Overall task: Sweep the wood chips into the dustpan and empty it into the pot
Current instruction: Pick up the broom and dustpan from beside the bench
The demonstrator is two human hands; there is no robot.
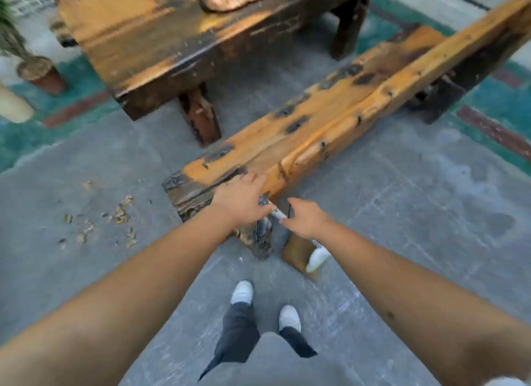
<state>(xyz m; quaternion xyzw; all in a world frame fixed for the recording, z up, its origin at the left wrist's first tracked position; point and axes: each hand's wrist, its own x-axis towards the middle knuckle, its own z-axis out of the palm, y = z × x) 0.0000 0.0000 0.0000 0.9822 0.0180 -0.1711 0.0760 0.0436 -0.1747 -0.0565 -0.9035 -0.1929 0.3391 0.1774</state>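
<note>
The wood chips [115, 217] lie scattered on the grey concrete floor [402, 213], left of the near end of a long orange-brown wooden bench [330, 121] and well apart from both hands. The left hand [241, 200] reaches down over that bench end, fingers spread and curled loosely, their tips touching the wood; its thumb side meets a thin pale handle [278, 213], though the blur hides whether it grips it. The right hand [304, 219] is just beside it, its fingers curled round the same pale handle and a dark thin rod [289, 210] standing upright there. Below the right hand a flat brown piece [296, 253] with a white part [317, 257] at its edge stands against the bench leg [260, 236]; it may be the dustpan or broom, but I cannot tell which. The person's two white shoes [242, 292] and dark trousers [238, 334] show beneath. Farther off stand a heavy dark-stained wooden table [172, 46] and, at the far left, a brown pot [43, 73] holding a plant [8, 37], on a green painted strip [83, 83]. No writing or labels can be read anywhere.
</note>
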